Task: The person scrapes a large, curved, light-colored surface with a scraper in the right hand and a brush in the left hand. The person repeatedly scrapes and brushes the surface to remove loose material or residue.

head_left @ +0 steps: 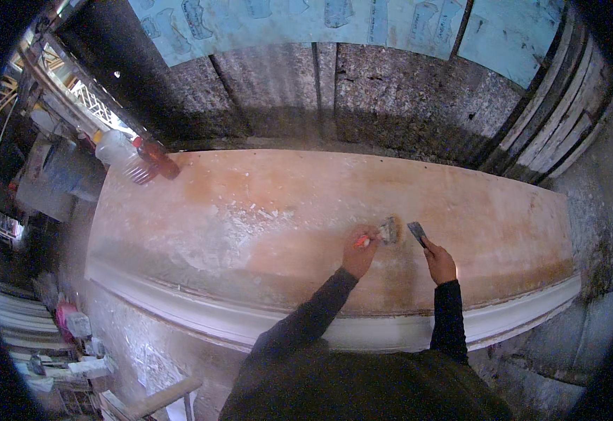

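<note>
My left hand (360, 249) is closed around the orange-and-white handle of a scraper-like tool (389, 230). Its grey-white head looks smeared with paste and sits over a tan patch on the board. Just to the right, my right hand (439, 261) grips a putty knife (417, 231) with a flat grey blade, pointing up and left toward the other tool. The two tools are close together but apart. Beneath both hands lies a long, pinkish-brown board (313, 186). White crumbs and dust (240, 228) are scattered on its left half.
A clear plastic bottle (122, 156) and a red bottle (157, 158) stand at the board's far left corner. White moulding (201, 314) runs along the near edge. Behind is a stained panel wall (404, 91) with blue sheeting (285, 24) above. Clutter and a pale bar (166, 396) lie lower left.
</note>
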### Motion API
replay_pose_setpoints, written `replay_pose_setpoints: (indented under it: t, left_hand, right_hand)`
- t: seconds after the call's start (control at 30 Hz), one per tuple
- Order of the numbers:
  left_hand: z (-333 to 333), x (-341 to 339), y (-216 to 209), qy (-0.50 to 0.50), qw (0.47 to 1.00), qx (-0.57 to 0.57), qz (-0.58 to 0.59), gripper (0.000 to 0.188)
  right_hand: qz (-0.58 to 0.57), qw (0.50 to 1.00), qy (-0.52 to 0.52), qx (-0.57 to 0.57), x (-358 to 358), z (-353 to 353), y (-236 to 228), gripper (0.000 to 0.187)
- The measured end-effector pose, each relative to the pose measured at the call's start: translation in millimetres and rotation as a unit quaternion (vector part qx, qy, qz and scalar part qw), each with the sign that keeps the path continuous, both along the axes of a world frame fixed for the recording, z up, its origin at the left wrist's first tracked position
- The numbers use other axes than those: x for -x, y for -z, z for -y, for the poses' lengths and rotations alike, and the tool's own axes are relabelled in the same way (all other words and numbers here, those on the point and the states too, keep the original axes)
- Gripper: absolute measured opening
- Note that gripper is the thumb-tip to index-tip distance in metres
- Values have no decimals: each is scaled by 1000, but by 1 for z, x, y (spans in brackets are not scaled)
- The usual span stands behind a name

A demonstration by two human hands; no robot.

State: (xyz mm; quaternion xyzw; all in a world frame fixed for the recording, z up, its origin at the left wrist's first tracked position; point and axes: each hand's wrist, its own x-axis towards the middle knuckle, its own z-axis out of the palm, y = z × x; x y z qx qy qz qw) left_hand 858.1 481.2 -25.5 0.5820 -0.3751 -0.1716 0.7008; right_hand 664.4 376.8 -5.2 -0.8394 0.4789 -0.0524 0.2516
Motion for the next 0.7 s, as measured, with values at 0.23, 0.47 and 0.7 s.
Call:
replay_pose_setpoints:
  t: [0.23, 0.47, 0.7]
  left_hand:
    - [-56, -108, 102, -37, 961, -127, -242, 18]
    - [-160, -168, -64, -243, 913, -262, 197, 9]
    - [-157, -132, -76, -174, 976, -132, -29, 12]
  right_hand:
    - [61, 996, 60, -9, 59, -17, 16, 33]
    - [44, 998, -12, 31, 54, -15, 13, 30]
    - [-62, 991, -112, -46, -5, 79, 21, 37]
